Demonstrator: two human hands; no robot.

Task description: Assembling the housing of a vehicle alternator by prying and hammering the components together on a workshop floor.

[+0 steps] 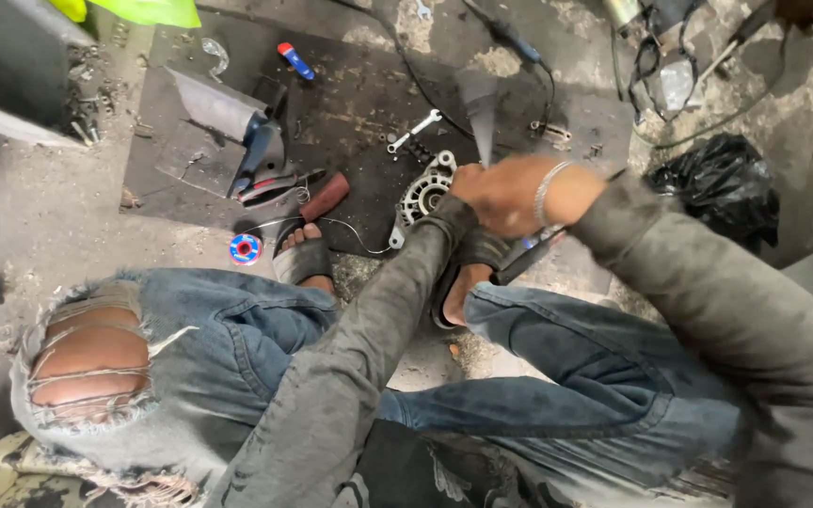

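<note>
Gripping a dark tool (531, 252), the right hand (510, 196) hides the left hand beside the alternator housing (422, 195).

Open-ended spanner (415, 130) on the dark mat (350, 103), blue-and-red solder spool (245, 249), black plastic bag (719, 183) (crumpled), blue marker (295, 60)

The right hand (510, 195) covers the left hand entirely, and its fingers are blurred, so their grip cannot be made out. The metal housing (425, 193) is half hidden behind both wrists. A yellow-green object (148, 10) is cut off at the top edge.
</note>
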